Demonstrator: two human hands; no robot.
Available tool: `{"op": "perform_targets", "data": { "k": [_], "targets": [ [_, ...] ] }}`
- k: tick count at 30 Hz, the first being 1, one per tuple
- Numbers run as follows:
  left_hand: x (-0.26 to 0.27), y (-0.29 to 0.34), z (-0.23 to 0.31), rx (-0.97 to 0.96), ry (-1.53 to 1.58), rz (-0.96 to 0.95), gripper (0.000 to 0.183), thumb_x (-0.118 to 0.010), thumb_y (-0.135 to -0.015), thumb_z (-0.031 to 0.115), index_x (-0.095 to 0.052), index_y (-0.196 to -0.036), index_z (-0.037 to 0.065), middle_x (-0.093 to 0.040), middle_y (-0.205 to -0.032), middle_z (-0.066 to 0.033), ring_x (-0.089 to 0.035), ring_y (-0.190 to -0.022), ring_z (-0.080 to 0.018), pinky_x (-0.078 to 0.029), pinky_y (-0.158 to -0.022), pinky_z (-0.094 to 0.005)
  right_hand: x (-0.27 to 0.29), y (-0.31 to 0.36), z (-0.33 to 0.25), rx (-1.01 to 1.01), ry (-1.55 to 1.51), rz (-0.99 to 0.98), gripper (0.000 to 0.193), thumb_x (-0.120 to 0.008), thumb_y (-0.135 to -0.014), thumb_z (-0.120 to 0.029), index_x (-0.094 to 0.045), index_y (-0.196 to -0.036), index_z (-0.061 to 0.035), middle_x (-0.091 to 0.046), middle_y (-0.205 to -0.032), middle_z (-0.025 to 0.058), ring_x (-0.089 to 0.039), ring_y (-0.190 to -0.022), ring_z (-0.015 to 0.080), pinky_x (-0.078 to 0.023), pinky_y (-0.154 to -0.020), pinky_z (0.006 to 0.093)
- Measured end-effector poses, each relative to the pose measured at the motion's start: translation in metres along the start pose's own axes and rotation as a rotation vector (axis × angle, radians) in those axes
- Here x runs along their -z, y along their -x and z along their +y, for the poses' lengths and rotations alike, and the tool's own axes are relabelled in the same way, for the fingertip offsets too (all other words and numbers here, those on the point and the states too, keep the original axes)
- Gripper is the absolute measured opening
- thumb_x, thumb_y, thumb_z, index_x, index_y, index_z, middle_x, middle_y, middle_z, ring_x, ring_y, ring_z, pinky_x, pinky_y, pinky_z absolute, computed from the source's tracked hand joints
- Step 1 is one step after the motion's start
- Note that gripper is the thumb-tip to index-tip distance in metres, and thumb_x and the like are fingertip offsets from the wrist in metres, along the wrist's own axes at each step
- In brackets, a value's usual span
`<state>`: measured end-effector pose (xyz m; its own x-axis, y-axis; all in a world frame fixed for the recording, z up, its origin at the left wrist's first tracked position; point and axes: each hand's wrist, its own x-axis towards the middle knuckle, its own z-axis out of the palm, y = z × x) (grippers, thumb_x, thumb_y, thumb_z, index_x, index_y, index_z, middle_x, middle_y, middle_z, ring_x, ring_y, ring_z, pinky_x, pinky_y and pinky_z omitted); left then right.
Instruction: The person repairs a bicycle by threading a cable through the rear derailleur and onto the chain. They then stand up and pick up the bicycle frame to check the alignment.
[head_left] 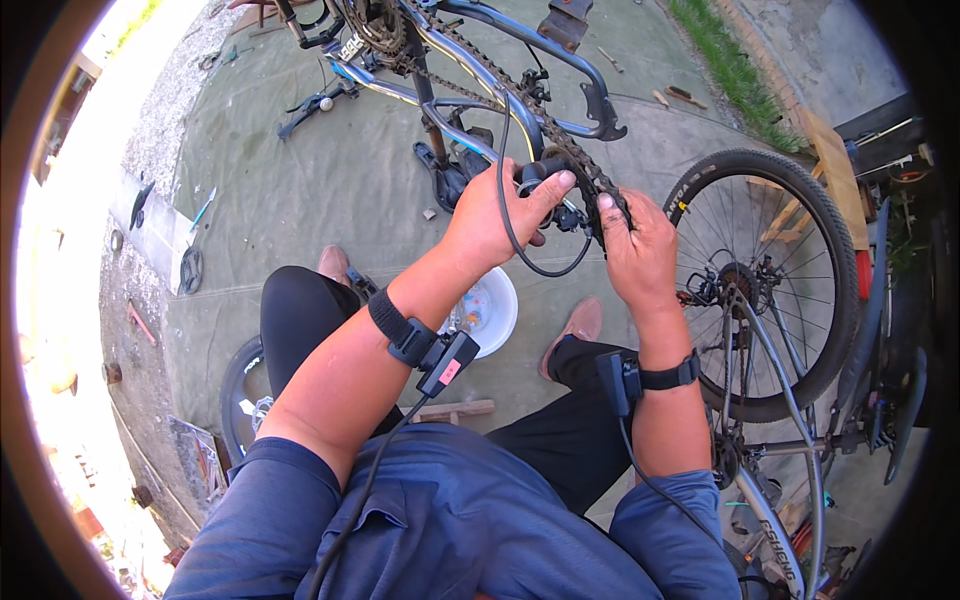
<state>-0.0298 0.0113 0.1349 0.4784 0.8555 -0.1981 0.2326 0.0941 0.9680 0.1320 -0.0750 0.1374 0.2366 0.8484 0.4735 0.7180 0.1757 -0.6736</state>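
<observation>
A blue and silver bicycle frame (485,72) stands in front of me with no rear wheel in it. My left hand (492,218) is closed around the black rear derailleur (566,164) near the frame's rear end, its thumb lying along the top. The greasy chain (556,130) runs down from the frame to my right hand (640,240), which pinches it beside the derailleur with thumb and fingers. A black cable (545,273) loops below the derailleur between my hands. The fingertips of my left hand are partly hidden.
A white bucket (492,312) stands between my feet. On my right is another bicycle with a knobbly black tyre (835,290). Pedals (445,180) show under the frame, and a black part with a silver knob (318,110) lies on the green ground sheet (260,210).
</observation>
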Motion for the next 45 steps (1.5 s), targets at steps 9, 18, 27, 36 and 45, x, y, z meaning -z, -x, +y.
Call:
{"op": "perform_targets", "data": {
  "k": [9, 18, 27, 36, 45],
  "targets": [
    [-0.003, -0.001, -0.006, -0.012, 0.059, 0.066, 0.041, -0.062, -0.089, 0.034, -0.054, -0.093, -0.006, -0.065, -0.073, -0.0096, -0.066, -0.055, -0.0158, -0.05, -0.047, -0.0279, -0.011, 0.016, -0.003, -0.089, -0.106, 0.081, 0.019, -0.059, -0.092, -0.015, -0.065, -0.098, 0.0018, -0.062, -0.082, 0.0128, -0.06, -0.071, 0.0249, -0.047, -0.065, 0.0312],
    [-0.006, -0.007, -0.013, -0.076, -0.03, 0.093, 0.037, -0.061, -0.09, 0.034, -0.055, -0.085, -0.002, -0.063, -0.064, -0.0084, -0.062, -0.051, -0.016, -0.048, -0.049, -0.03, -0.019, 0.018, 0.005, 0.017, -0.1, 0.196, 0.018, -0.062, -0.088, -0.009, -0.063, -0.103, 0.0029, -0.061, -0.098, 0.0139, -0.061, -0.083, 0.0275, -0.049, -0.075, 0.0316],
    [-0.007, -0.009, -0.017, -0.105, -0.089, 0.107, 0.036, -0.061, -0.089, 0.034, -0.056, -0.085, -0.001, -0.062, -0.062, -0.0093, -0.063, -0.055, -0.0182, -0.048, -0.053, -0.0326, -0.019, 0.01, 0.001, -0.034, -0.153, 0.15, 0.014, -0.063, -0.082, -0.001, -0.058, -0.096, 0.0017, -0.06, -0.099, 0.0134, -0.06, -0.085, 0.0268, -0.049, -0.074, 0.0325],
    [-0.006, -0.014, -0.03, -0.227, -0.194, 0.139, 0.033, -0.063, -0.087, 0.031, -0.056, -0.089, -0.001, -0.062, -0.068, -0.0159, -0.063, -0.064, -0.0301, -0.048, -0.06, -0.0389, -0.023, 0.005, 0.003, -0.131, -0.308, 0.095, 0.013, -0.061, -0.083, 0.001, -0.055, -0.094, 0.0024, -0.057, -0.101, 0.0131, -0.059, -0.082, 0.0214, -0.05, -0.071, 0.0305],
    [-0.002, -0.012, -0.026, -0.235, -0.279, 0.128, 0.034, -0.065, -0.086, 0.032, -0.056, -0.092, 0.0, -0.062, -0.069, -0.0172, -0.063, -0.067, -0.0334, -0.048, -0.062, -0.0407, -0.025, -0.009, 0.0, -0.109, -0.071, 0.037, 0.035, -0.064, -0.074, -0.004, -0.056, -0.108, -0.0005, -0.06, -0.102, 0.0136, -0.062, -0.093, 0.0273, -0.05, -0.077, 0.0357]
  ]
}}
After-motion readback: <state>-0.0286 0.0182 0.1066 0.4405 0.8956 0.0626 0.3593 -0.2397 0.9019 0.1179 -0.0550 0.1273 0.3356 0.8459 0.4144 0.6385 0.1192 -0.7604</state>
